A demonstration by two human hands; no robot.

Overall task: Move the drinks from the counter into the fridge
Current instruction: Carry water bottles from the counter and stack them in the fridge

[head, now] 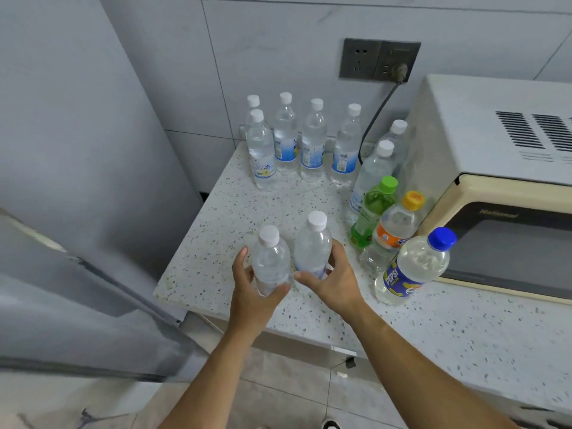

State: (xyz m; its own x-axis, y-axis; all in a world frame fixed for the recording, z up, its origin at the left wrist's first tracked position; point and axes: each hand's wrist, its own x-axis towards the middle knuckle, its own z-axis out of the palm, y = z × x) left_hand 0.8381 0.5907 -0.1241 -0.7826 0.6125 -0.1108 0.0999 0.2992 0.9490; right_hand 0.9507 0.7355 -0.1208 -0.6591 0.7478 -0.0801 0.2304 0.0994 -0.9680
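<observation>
Clear water bottles, one per hand: left hand (252, 292) fingers wrapped round one (270, 261), right hand (335, 281) round the other (312, 247), both low over the speckled tabletop (223, 230). Best lifted upright, gripped mid-body, then swung left toward the fridge (80, 187). Left standing: seven white-capped bottles, one green-capped, one orange-capped, one Pepsi bottle (413, 267).

"PEPSI" reads in white on the blue label of the blue-capped bottle (413, 267). "National" stands on the microwave (501, 181) front. Other bottle labels are too blurred to read.
</observation>
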